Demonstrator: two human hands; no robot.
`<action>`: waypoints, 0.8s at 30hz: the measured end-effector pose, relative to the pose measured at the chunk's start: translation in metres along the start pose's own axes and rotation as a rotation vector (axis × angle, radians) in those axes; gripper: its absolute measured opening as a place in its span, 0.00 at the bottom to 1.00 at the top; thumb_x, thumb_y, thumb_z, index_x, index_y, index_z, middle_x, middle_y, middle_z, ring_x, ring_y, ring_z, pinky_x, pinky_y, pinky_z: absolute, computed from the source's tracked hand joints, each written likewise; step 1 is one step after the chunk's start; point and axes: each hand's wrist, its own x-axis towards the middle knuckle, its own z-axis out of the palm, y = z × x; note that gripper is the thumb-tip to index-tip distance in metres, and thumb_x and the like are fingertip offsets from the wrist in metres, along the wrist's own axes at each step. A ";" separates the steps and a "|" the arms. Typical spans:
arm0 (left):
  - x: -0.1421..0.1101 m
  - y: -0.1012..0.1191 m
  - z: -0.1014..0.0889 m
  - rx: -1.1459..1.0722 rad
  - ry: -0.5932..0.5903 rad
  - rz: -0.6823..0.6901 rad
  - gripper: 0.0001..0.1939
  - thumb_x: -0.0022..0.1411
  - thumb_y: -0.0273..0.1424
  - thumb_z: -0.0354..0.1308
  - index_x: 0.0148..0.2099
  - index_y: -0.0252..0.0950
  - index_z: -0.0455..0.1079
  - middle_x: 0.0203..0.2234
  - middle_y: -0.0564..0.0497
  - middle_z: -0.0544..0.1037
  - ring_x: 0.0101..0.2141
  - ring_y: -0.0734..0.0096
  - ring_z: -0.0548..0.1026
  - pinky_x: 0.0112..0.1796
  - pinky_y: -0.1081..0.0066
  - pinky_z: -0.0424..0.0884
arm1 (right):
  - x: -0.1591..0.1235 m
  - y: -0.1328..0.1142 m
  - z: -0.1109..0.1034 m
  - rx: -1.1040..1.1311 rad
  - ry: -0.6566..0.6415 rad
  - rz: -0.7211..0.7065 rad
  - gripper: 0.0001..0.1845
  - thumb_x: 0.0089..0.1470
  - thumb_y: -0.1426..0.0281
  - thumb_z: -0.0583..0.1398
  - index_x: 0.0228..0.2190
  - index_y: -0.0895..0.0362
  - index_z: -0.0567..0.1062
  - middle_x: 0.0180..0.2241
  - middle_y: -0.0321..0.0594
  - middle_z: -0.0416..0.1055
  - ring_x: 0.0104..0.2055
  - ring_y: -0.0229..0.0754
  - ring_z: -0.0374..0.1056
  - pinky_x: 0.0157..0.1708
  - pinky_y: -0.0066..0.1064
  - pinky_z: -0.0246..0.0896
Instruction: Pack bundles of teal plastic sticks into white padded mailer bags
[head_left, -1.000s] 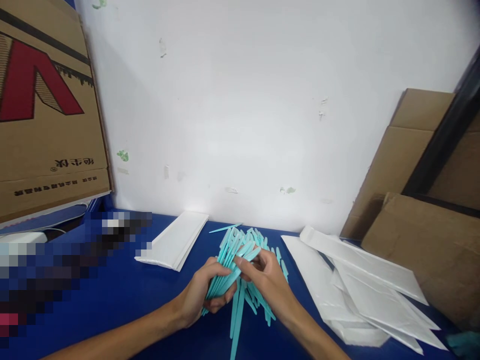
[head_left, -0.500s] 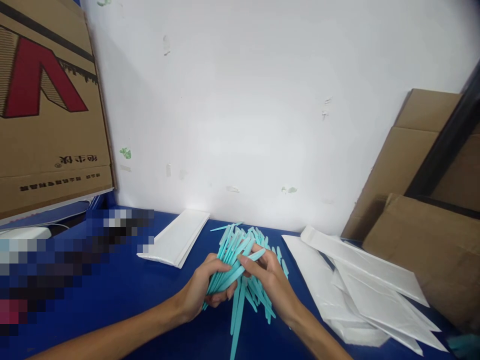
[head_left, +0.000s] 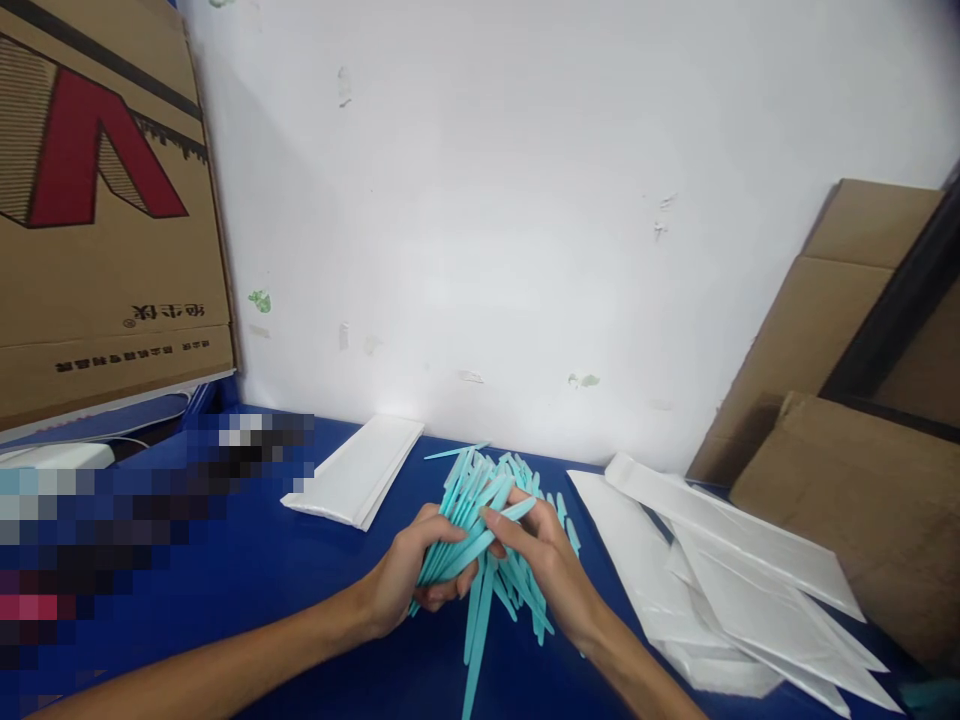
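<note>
My left hand (head_left: 424, 560) is wrapped round a thick bundle of slim teal sticks (head_left: 454, 555), tapered at one end and paler at the other, which look like eyebrow razors. My right hand (head_left: 536, 540) pinches one razor (head_left: 517, 508) between thumb and fingers, at the right side of the bundle. Beneath and behind both hands lies a loose pile of the same razors (head_left: 517, 590) on the blue table (head_left: 315, 600). The hands partly cover the pile and the bundle's lower end.
A white padded envelope (head_left: 360, 470) lies behind my left hand. Several more white envelopes (head_left: 750, 580) overlap at the right. Cardboard boxes (head_left: 847, 500) stand beyond them, and a large printed carton (head_left: 112, 290) is at the left. A white wall (head_left: 480, 220) closes off the back.
The view has shifted slightly, so the surroundings sit a little farther right. My hands keep nearly the same hold on the razors.
</note>
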 end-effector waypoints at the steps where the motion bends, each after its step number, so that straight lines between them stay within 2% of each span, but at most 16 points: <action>1: 0.000 0.000 0.000 -0.001 -0.004 0.001 0.10 0.59 0.37 0.48 0.32 0.35 0.62 0.16 0.53 0.69 0.14 0.79 0.55 0.17 0.75 0.49 | 0.000 0.000 0.000 -0.005 0.004 -0.001 0.13 0.61 0.61 0.58 0.30 0.56 0.71 0.24 0.32 0.57 0.28 0.37 0.53 0.34 0.31 0.52; 4: 0.000 0.000 0.000 0.002 -0.004 -0.012 0.10 0.58 0.37 0.48 0.34 0.35 0.63 0.17 0.55 0.67 0.15 0.80 0.53 0.18 0.75 0.46 | -0.002 0.000 0.002 -0.052 0.016 0.015 0.14 0.60 0.58 0.59 0.31 0.56 0.72 0.23 0.32 0.59 0.27 0.37 0.56 0.32 0.31 0.54; 6: 0.000 0.002 0.001 0.022 0.032 -0.012 0.09 0.57 0.36 0.49 0.33 0.35 0.64 0.16 0.59 0.61 0.16 0.80 0.49 0.18 0.75 0.43 | -0.002 0.001 0.002 -0.088 0.049 0.013 0.16 0.60 0.55 0.59 0.34 0.56 0.74 0.23 0.33 0.63 0.29 0.40 0.61 0.34 0.32 0.57; 9: 0.002 0.008 0.001 0.183 0.136 0.057 0.10 0.58 0.38 0.50 0.31 0.36 0.65 0.17 0.61 0.52 0.17 0.80 0.45 0.19 0.75 0.42 | 0.000 0.003 -0.002 -0.082 0.173 -0.014 0.22 0.61 0.52 0.56 0.47 0.54 0.74 0.35 0.41 0.72 0.40 0.46 0.67 0.42 0.35 0.61; 11: 0.003 0.011 -0.001 0.430 0.190 0.188 0.12 0.59 0.40 0.53 0.30 0.36 0.66 0.17 0.59 0.56 0.17 0.78 0.51 0.21 0.73 0.47 | 0.002 0.004 -0.008 -0.061 0.261 -0.023 0.24 0.62 0.51 0.54 0.52 0.52 0.72 0.44 0.44 0.73 0.44 0.47 0.68 0.43 0.37 0.62; 13: 0.004 0.012 -0.003 0.733 0.223 0.318 0.13 0.61 0.40 0.54 0.31 0.36 0.68 0.19 0.55 0.66 0.20 0.74 0.61 0.24 0.72 0.52 | 0.005 0.006 -0.014 -0.069 0.332 -0.023 0.23 0.62 0.52 0.53 0.51 0.52 0.72 0.47 0.45 0.73 0.44 0.47 0.69 0.42 0.37 0.63; 16: 0.005 0.007 -0.008 1.070 0.224 0.340 0.11 0.62 0.38 0.53 0.32 0.38 0.70 0.23 0.50 0.74 0.23 0.67 0.69 0.27 0.70 0.54 | 0.009 0.011 -0.022 -0.132 0.426 -0.003 0.21 0.62 0.53 0.54 0.47 0.52 0.73 0.44 0.43 0.74 0.41 0.46 0.68 0.41 0.37 0.63; 19: 0.007 -0.002 -0.011 1.199 0.191 0.270 0.09 0.62 0.36 0.53 0.31 0.39 0.70 0.25 0.48 0.76 0.25 0.64 0.72 0.26 0.69 0.54 | 0.012 0.016 -0.025 -0.179 0.440 0.010 0.19 0.61 0.53 0.54 0.45 0.52 0.73 0.42 0.42 0.75 0.41 0.46 0.68 0.41 0.36 0.62; 24: 0.009 -0.009 -0.015 1.215 0.195 0.197 0.05 0.56 0.31 0.54 0.29 0.39 0.67 0.25 0.47 0.75 0.25 0.63 0.73 0.26 0.69 0.55 | 0.012 0.025 -0.019 -0.216 0.396 0.004 0.19 0.61 0.54 0.54 0.45 0.52 0.73 0.40 0.42 0.75 0.40 0.47 0.69 0.39 0.36 0.62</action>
